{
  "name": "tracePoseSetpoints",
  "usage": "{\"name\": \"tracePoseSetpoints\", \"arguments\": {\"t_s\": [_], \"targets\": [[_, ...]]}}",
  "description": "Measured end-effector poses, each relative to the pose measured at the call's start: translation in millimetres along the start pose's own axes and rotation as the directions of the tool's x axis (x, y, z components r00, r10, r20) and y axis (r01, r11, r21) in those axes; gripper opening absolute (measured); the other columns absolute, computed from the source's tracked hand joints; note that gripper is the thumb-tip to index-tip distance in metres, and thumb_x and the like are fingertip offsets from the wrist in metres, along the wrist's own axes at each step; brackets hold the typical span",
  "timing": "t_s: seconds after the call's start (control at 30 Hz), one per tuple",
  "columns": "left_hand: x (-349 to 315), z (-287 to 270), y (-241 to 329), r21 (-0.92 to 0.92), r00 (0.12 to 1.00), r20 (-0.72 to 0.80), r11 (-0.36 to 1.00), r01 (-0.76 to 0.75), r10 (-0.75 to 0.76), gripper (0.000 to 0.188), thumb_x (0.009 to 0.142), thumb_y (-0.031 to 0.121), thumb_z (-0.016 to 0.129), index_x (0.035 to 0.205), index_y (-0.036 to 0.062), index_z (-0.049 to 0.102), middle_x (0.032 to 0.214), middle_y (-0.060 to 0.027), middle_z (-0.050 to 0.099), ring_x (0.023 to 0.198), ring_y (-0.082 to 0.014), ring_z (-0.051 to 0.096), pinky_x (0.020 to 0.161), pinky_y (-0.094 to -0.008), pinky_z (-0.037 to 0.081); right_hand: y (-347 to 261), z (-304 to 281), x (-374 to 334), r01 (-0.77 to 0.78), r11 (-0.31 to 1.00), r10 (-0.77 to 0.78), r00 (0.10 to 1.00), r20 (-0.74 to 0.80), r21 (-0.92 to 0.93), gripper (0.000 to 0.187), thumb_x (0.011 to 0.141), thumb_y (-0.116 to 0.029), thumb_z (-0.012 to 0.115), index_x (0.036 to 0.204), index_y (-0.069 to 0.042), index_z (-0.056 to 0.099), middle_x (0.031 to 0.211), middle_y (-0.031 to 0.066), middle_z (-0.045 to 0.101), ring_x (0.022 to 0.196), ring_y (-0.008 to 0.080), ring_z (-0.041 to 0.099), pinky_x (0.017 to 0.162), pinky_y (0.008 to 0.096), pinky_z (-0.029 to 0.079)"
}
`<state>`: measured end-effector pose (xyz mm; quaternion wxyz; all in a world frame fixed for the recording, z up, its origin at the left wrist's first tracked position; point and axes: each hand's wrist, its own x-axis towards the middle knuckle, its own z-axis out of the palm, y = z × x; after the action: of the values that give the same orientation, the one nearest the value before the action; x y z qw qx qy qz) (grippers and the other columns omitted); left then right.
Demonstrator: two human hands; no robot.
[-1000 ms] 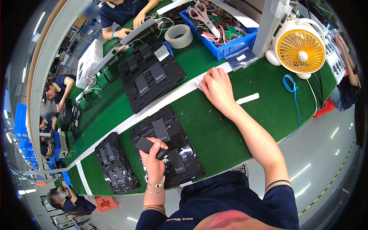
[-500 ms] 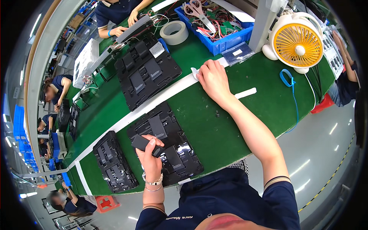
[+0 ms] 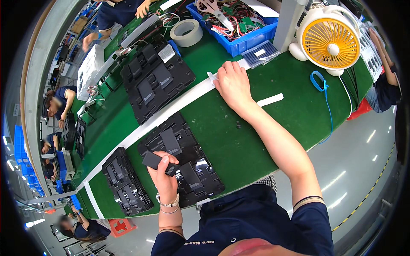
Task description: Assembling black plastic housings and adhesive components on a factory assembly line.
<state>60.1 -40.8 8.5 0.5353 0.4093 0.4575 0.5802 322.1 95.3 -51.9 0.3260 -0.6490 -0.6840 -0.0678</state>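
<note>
While our left hand point(image 3: 165, 176) holds a dark rectangular module point(image 3: 151, 160) above the near black tray point(image 3: 199, 158), thumb and fingers pinching it, that tray's lower corner sits close to the front edge of the green bench point(image 3: 290, 128). To its left, a narrower black tray point(image 3: 127, 183) also reaches toward that edge, with a gap of green between the two. Our right hand point(image 3: 232, 83) rests on the long white strip point(image 3: 179, 105), its fingers curled together beside a small white flap point(image 3: 211, 78); we cannot tell whether they grip it. We have most open room right of the near tray, beneath our right forearm, as far as the blue strap point(image 3: 326, 88). Compared with one second ago, the flap stands out more plainly, the module stays over the tray, and a co-worker's hand point(image 3: 88, 41) has left the grey panel point(image 3: 139, 32).
</note>
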Motion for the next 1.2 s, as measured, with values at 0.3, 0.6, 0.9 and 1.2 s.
{"name": "tracePoseSetpoints", "arguments": {"t_s": [0.3,0.6,0.9,1.2], "targets": [[-1,-1,-2,-0.037,1.0,-0.015,0.999,-0.018,0.018,0.009,0.085,0.003,0.061,0.09,-0.0003,0.055,0.081,-0.0109,0.059,0.07,-0.0186,0.059,0.069,-0.0327,0.05,5,-2,0,-0.006,1.0,0.007,1.0,-0.019,0.023,0.03,0.069,-0.014,0.076,0.089,0.0,0.058,0.092,0.0117,0.054,0.092,0.0291,0.053,0.077,0.0402,0.045],[3,4,1,-0.067,0.98,0.101,0.982,0.179,-0.172,0.045,0.088,0.002,0.06,0.13,-0.0002,0.045,0.088,-0.0101,0.06,0.08,-0.0178,0.061,0.075,-0.0301,0.05,-12,-23,9,0.149,0.981,-0.119,0.968,-0.22,0.126,0.026,0.075,-0.005,0.066,0.098,-0.004,0.055,0.094,0.0117,0.054,0.089,0.0312,0.054,0.076,0.0415,0.048],[1,-1,-4,0.074,0.978,0.149,0.988,0.137,-0.147,0.048,0.085,0.0,0.066,0.124,0.0025,0.038,0.099,-0.0074,0.056,0.081,-0.0179,0.066,0.075,-0.0297,0.052,-93,-50,-41,-0.161,0.577,-0.124,0.952,0.281,0.801,0.008,0.086,-0.009,0.063,0.089,-0.002,0.061,0.09,0.0074,0.059,0.082,0.0189,0.059,0.068,0.03,0.047],[2,0,-5,0.207,0.984,0.159,0.977,0.042,-0.076,0.05,0.083,-0.001,0.066,0.122,0.0032,0.034,0.098,-0.0082,0.057,0.078,-0.0134,0.065,0.071,-0.0277,0.054,-115,-60,-63,-0.272,0.502,-0.309,0.83,0.464,0.821,0.005,0.088,-0.005,0.061,0.088,0.0,0.06,0.089,0.0068,0.056,0.074,0.0161,0.062,0.066,0.0293,0.048]]}}
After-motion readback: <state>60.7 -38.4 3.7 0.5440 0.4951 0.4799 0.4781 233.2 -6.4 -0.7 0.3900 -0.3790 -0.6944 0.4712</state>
